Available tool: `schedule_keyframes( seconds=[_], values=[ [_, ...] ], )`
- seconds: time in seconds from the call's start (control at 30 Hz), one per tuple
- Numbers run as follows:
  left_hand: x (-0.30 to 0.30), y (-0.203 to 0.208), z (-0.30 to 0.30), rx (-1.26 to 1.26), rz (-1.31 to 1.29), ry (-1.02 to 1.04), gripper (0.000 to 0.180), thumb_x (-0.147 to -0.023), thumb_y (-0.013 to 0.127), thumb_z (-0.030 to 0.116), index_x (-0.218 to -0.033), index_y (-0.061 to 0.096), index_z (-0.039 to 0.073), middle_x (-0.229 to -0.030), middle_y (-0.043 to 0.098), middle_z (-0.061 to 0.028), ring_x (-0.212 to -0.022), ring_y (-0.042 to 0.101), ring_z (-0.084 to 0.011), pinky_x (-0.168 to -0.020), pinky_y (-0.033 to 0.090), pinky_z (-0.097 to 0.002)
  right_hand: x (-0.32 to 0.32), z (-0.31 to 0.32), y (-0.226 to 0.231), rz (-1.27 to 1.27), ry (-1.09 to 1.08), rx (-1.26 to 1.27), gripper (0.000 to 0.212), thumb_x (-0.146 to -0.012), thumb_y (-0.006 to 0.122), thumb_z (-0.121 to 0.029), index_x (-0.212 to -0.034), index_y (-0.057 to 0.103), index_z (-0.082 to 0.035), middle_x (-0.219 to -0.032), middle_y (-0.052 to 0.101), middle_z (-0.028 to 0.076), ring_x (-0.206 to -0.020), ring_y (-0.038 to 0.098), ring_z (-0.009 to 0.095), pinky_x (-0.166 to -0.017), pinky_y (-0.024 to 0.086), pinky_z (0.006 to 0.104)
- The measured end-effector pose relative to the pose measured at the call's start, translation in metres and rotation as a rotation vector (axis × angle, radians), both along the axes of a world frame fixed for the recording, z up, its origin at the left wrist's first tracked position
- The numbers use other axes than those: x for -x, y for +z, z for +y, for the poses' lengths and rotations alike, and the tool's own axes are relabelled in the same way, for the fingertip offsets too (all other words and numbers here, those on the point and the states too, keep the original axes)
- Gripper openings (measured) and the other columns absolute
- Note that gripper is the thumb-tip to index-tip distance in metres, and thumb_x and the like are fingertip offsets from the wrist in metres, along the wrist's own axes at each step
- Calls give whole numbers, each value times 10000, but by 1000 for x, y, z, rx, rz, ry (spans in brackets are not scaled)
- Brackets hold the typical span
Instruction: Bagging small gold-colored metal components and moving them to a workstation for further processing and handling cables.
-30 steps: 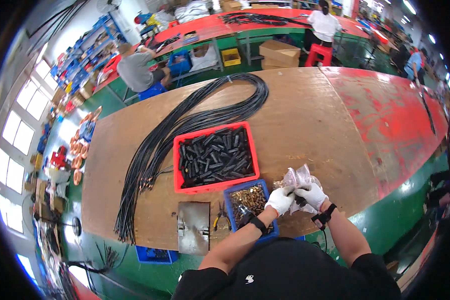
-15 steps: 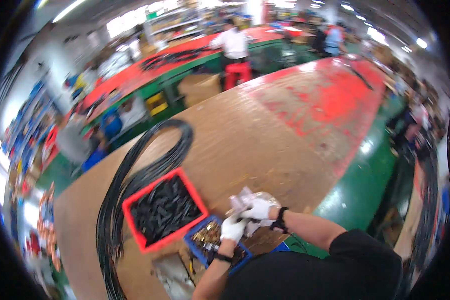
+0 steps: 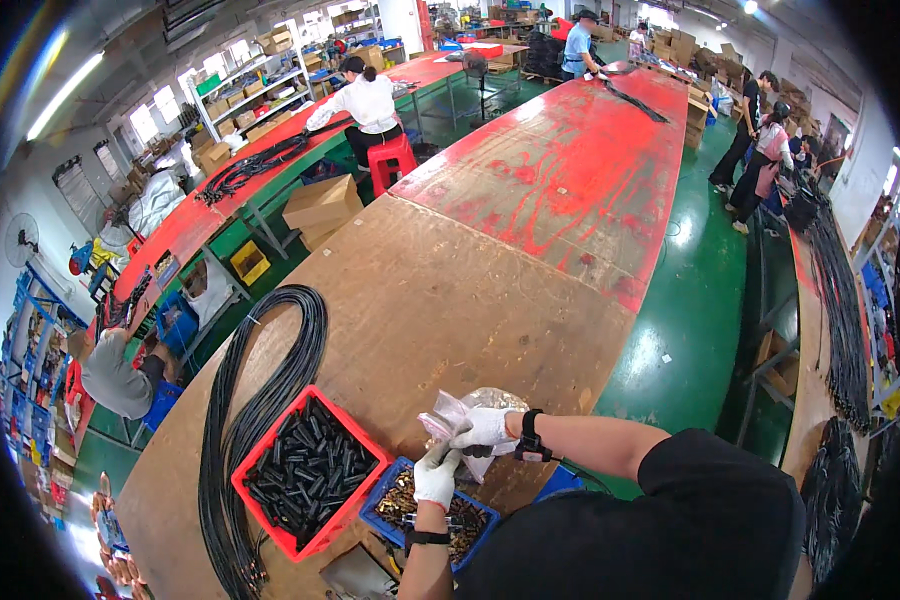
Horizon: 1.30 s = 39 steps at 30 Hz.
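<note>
My left hand, in a white glove, is over the far part of a blue bin of small brass-coloured metal parts. My gloved right hand is just to its right. A clear pinkish plastic bag is between them, with the fingers of both closed on it. Some of the bag hangs below my right hand. Another clear plastic bag or wrapper lies just beyond my right hand, its contents unclear. A silvery metal piece shows by my left wrist.
A red bin full of black cylindrical parts stands left of the blue bin. Beyond it lies a looped bundle of black cables. A grey flat piece sits at the table's near edge. People work at other tables.
My view has shifted and turned, and the picture is sharper. Both hands stay together at the plastic bag, above the blue bin's edge.
</note>
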State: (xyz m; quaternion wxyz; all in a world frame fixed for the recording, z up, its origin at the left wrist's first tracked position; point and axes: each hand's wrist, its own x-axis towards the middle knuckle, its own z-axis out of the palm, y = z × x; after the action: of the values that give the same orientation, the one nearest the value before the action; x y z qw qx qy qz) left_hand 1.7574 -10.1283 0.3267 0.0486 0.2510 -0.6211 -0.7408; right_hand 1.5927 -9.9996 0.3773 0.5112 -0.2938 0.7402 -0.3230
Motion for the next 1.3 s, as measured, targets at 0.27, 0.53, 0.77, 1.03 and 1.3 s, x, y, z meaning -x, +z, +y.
schedule_keyframes(
  seconds=[0.27, 0.53, 0.77, 1.03, 1.3],
  values=[
    [2, 2, -1, 49, -29, -22, 292, -977, 668, 60, -1246, 701, -47, -1109, 747, -76, -944, 682, -136, -872, 549, -287, -4, 1, -23, 42, -31, 162, 359, -963, 671, -389, -999, 773, -47, -789, 719, 34, -675, 670, 138, -597, 532, 309],
    [5, 6, 3, 129, -12, -16, 275, -967, 660, 58, -1216, 719, -43, -1043, 746, -54, -899, 657, -114, -814, 535, -276, 1, -2, -4, 152, 148, 32, 371, -957, 620, -399, -1089, 775, -88, -912, 771, 68, -780, 711, 208, -732, 550, 379],
    [6, 0, 5, 60, -18, -1, 272, -949, 695, 55, -1200, 719, -45, -1035, 742, -47, -872, 658, -120, -784, 542, -284, -1, -8, 6, 350, 151, -13, 450, -903, 609, -466, -1067, 776, -82, -1014, 765, 167, -924, 721, 339, -837, 546, 431],
    [6, 6, 7, 70, 10, -21, 273, -948, 695, 44, -1205, 717, -46, -1067, 742, -64, -914, 674, -135, -830, 553, -294, 2, -6, -24, 366, 137, 121, 411, -903, 622, -415, -946, 772, -35, -804, 748, 107, -718, 708, 254, -689, 539, 406],
    [7, 12, 6, 119, -13, -63, 266, -972, 676, 47, -1224, 720, -28, -1079, 744, -60, -907, 680, -127, -816, 566, -297, 3, -2, -4, 286, 218, 101, 438, -974, 575, -442, -1045, 760, -52, -922, 763, 109, -837, 705, 246, -788, 534, 402]
  ],
)
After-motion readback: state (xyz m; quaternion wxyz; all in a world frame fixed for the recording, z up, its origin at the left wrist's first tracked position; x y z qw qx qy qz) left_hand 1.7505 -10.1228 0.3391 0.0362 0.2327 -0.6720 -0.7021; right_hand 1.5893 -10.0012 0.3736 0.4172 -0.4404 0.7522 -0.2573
